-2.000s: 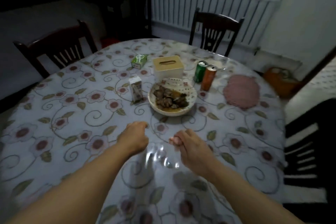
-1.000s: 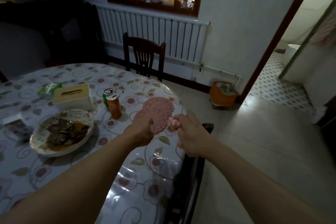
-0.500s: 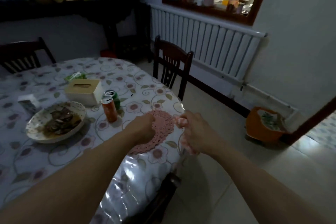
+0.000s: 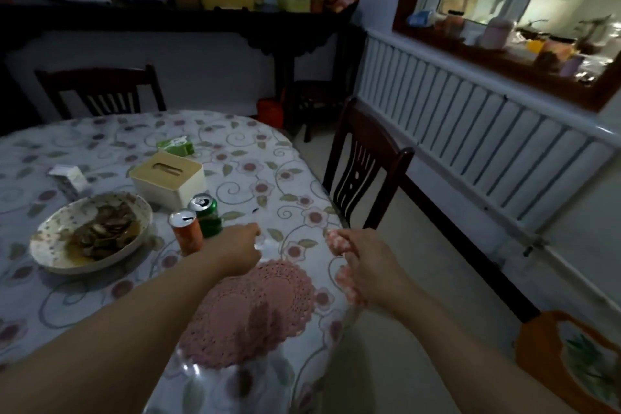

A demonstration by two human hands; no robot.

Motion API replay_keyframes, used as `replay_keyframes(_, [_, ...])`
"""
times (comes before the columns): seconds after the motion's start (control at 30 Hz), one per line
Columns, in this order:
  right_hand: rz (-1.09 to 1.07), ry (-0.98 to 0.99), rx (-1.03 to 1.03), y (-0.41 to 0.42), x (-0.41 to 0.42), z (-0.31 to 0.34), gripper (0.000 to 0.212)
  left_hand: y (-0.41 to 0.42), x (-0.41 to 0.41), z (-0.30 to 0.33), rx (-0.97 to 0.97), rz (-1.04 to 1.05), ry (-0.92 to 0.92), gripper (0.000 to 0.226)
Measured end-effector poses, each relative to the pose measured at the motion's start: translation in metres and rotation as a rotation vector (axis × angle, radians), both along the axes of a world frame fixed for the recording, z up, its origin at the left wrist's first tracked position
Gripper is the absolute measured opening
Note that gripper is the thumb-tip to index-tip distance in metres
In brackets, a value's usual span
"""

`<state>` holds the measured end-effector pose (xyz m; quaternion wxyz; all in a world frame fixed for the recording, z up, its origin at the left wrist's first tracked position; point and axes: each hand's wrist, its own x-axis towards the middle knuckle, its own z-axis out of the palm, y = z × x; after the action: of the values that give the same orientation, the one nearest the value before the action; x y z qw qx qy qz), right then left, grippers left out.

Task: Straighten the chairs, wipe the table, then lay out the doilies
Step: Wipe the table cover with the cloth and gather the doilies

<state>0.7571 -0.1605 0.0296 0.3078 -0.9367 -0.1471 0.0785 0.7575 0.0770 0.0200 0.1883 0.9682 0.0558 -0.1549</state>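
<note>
A: Doily [image 4: 250, 312]: round, pink, lacy crochet, flat on the table [image 4: 100, 296] near its right edge, partly under the left forearm.

B: Table surface?

A: Glossy clear film over a floral cloth. Left hand [image 4: 235, 249] curled into a fist above the doily's far rim; cannot tell whether it holds anything. Right hand [image 4: 366, 265] off the table edge, fingers curled; contents unclear, fingertips blurred.

B: Around it?

A: Orange can [image 4: 186, 232], green can [image 4: 206, 215], tissue box [image 4: 168, 178], dish of dark food [image 4: 90, 232]. Dark slatted wooden chair [image 4: 364, 168] beside the table, seat hidden.
</note>
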Motion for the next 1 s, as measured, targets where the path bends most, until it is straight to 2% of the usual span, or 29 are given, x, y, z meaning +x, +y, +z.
replay_keyframes(0.1, [0.055, 0.018, -0.013, -0.007, 0.051, -0.005, 0.04, -0.009, 0.034, -0.011, -0.005, 0.044, 0.023, 0.045])
replay_keyframes(0.27, [0.218, 0.05, -0.023, 0.001, 0.129, -0.007, 0.029, -0.012, 0.073, -0.018, -0.082, 0.204, 0.045, 0.046])
replay_keyframes(0.43, [0.411, 0.073, -0.02, 0.021, 0.214, -0.022, 0.032, -0.012, 0.105, -0.037, -0.06, 0.424, 0.021, 0.053])
replay_keyframes(0.63, [0.581, 0.14, -0.03, 0.052, 0.286, -0.062, 0.039, -0.027, 0.12, -0.078, -0.003, 0.69, 0.078, 0.047])
replay_keyframes(0.73, [0.596, 0.205, 0.011, 0.076, 0.31, -0.086, 0.036, -0.019, 0.126, -0.097, -0.047, 0.755, 0.05, 0.04])
replay_keyframes(0.87, [0.63, 0.195, -0.014, 0.115, 0.332, -0.111, 0.037, 0.005, 0.14, -0.124, -0.042, 0.808, 0.02, 0.038])
replay_keyframes(1.0, [0.68, 0.067, -0.036, 0.154, 0.349, -0.14, 0.049, 0.026, 0.156, -0.15, -0.021, 0.78, -0.013, 0.023])
